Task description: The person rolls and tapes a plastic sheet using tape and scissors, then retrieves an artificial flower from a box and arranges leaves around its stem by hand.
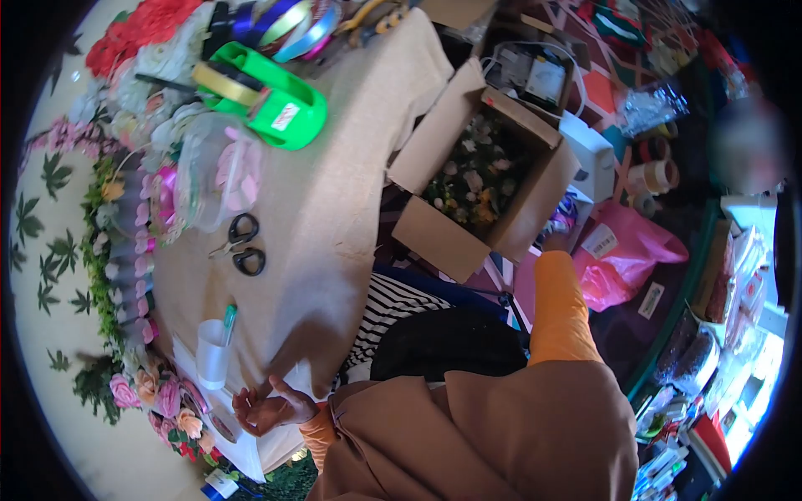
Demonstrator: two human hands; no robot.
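Note:
My left hand [274,407] is held palm up with its fingers apart and nothing in it, at the near edge of the table [322,184]. Close to it stands a white cup [213,355] with a green-capped pen [229,321] at its rim. Farther along the cloth lie black-handled scissors [242,244]. On the other side, my right hand [555,242] reaches down at a shiny purple packet [562,215], between an open cardboard box [528,196] and a pink plastic bag [626,255]. Its fingers are mostly hidden, so I cannot see whether it grips the packet.
A green tape dispenser [292,113], a clear plastic tub [200,171] and ribbon rolls [305,29] sit on the table. Artificial flowers [167,397] line its far side. The box holds more flowers [476,179]. Tape rolls [653,177] lie on the floor.

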